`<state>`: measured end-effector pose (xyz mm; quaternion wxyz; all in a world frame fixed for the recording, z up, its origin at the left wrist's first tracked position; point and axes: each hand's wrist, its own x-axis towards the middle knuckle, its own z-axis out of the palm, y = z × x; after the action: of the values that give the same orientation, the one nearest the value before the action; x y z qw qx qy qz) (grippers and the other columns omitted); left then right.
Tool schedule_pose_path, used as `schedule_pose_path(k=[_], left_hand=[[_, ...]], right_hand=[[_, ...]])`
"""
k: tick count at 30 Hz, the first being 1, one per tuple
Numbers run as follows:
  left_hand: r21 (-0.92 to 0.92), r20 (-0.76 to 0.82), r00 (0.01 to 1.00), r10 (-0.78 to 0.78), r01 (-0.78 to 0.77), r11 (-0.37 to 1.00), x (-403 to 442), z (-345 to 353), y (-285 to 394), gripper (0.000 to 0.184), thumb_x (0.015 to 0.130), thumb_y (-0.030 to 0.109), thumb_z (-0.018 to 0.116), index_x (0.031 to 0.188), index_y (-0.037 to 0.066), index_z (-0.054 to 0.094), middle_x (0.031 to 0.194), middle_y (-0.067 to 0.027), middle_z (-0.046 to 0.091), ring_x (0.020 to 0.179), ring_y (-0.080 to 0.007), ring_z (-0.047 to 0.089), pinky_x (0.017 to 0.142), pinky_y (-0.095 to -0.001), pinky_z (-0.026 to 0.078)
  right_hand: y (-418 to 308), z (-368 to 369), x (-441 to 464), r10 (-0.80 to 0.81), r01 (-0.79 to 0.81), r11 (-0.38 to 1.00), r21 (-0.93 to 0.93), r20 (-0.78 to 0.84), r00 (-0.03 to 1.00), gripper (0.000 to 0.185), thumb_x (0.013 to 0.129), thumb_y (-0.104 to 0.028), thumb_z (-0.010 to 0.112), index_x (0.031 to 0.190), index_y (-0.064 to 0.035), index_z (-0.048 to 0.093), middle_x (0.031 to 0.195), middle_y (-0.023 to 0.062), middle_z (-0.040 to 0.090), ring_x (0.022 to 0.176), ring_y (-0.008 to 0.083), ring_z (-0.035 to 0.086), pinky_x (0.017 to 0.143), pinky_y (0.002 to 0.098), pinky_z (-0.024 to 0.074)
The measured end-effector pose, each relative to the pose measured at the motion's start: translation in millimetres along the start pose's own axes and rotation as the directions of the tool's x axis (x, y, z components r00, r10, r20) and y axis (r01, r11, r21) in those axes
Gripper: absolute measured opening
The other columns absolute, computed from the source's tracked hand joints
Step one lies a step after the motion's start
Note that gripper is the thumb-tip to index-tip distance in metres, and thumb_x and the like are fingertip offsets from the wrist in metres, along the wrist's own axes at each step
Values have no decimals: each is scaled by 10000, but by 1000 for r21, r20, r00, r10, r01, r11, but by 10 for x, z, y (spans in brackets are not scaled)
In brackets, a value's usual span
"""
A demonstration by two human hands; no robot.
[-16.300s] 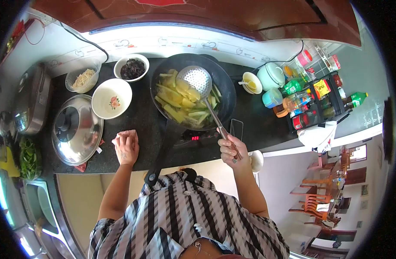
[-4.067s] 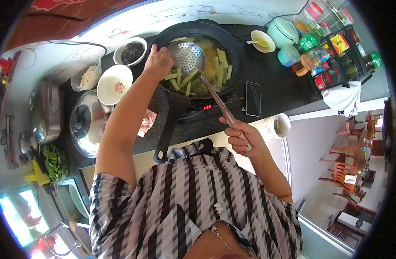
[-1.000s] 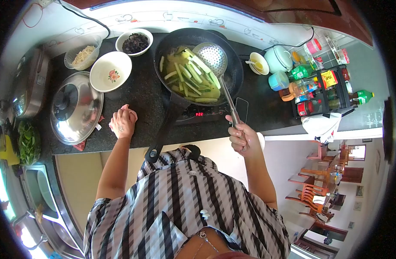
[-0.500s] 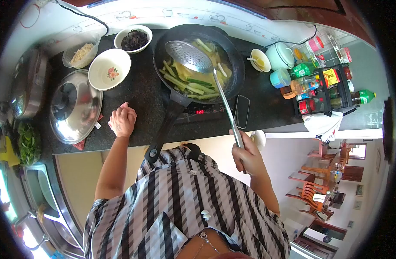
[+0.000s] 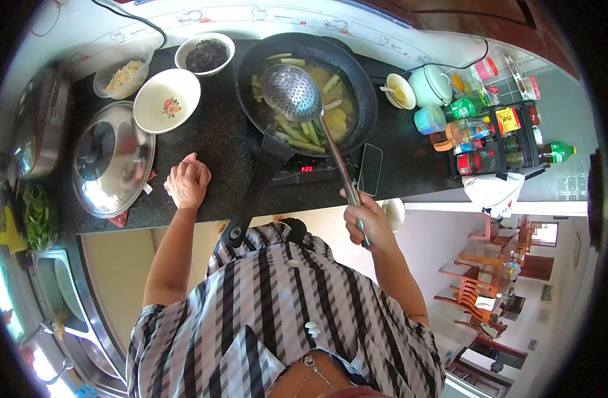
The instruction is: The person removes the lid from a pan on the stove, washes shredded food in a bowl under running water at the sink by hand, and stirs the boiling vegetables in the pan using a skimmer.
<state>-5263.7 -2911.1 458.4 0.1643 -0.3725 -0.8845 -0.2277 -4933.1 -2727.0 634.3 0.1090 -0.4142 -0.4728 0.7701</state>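
Note:
My right hand (image 5: 370,222) is wrapped round the long metal handle of a skimmer (image 5: 292,91). The skimmer's perforated bowl is over the black frying pan (image 5: 364,99), covering part of the food. Green stalks (image 5: 304,132) and pale yellow slices (image 5: 337,123) lie in liquid in the pan. My left hand (image 5: 186,182) rests on the dark counter with curled fingers, left of the pan's handle. A pinkish bit shows at its fingertips; I cannot make out what it is. Nearest to this hand are a steel lid (image 5: 115,159) and a white bowl with a flower print (image 5: 167,99).
Behind stand a bowl of dark pieces (image 5: 208,56) and a clear bowl of pale shreds (image 5: 123,78). On the right are a phone (image 5: 370,170), a small bowl with a spoon (image 5: 400,91) and a rack of bottles (image 5: 509,136). A sink (image 5: 62,285) is at lower left.
The skimmer's bowl has turned and shifted slightly in the pan, and the stalks lie differently. My right hand has moved a little left and up. My left hand has hardly moved.

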Motion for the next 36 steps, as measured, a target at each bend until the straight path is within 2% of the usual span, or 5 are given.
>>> schedule_pose_path(k=[10, 13, 19, 28, 36], left_hand=[[-47, 27, 999, 22, -21, 999, -11, -11, -42, 185, 725, 210, 563, 853, 92, 625, 949, -78, 593, 890, -300, 547, 748, -438, 428], [-65, 28, 999, 28, -26, 998, -10, 10, -60, 176, 722, 214, 572, 837, 91, 622, 942, -73, 588, 888, -301, 544, 741, -443, 426], [-81, 25, 998, 62, -60, 995, -66, 1, -97, 170, 767, 260, 609, 849, 111, 604, 951, -67, 560, 909, -290, 525, 767, -427, 405], [-33, 61, 997, 51, -49, 998, -76, -58, -59, 288, 768, 371, 638, 869, 103, 608, 985, -95, 558, 937, -300, 522, 805, -430, 397], [-26, 53, 997, 60, -59, 998, -61, -69, -28, 268, 771, 351, 628, 876, 105, 605, 964, -94, 558, 923, -296, 530, 796, -430, 403]], right_hand=[[-213, -114, 180, -332, 332, 943, -8, -44, 942, 404, 840, -71, 492, 1243, -50, 460, 646, 21, 466, 412, 100, 433, 360, 233, 349], [-332, -430, 394, -422, 329, 849, -414, -154, 894, 377, 883, -104, 485, 1259, -78, 454, 663, -10, 465, 432, 67, 426, 363, 227, 351], [-454, -725, 786, -448, 195, 755, -626, -277, 850, 376, 915, -127, 477, 1285, -120, 413, 612, -23, 395, 415, 63, 372, 347, 252, 318], [-428, -568, 1026, -181, 131, 955, -264, -172, 968, 109, 917, -193, 487, 1003, -127, 480, 683, -17, 450, 423, 70, 375, 351, 250, 309], [-519, -563, 814, 115, -120, 991, 61, 73, 991, 199, 933, -223, 489, 1091, -114, 545, 681, -52, 444, 456, 24, 354, 379, 191, 276]])
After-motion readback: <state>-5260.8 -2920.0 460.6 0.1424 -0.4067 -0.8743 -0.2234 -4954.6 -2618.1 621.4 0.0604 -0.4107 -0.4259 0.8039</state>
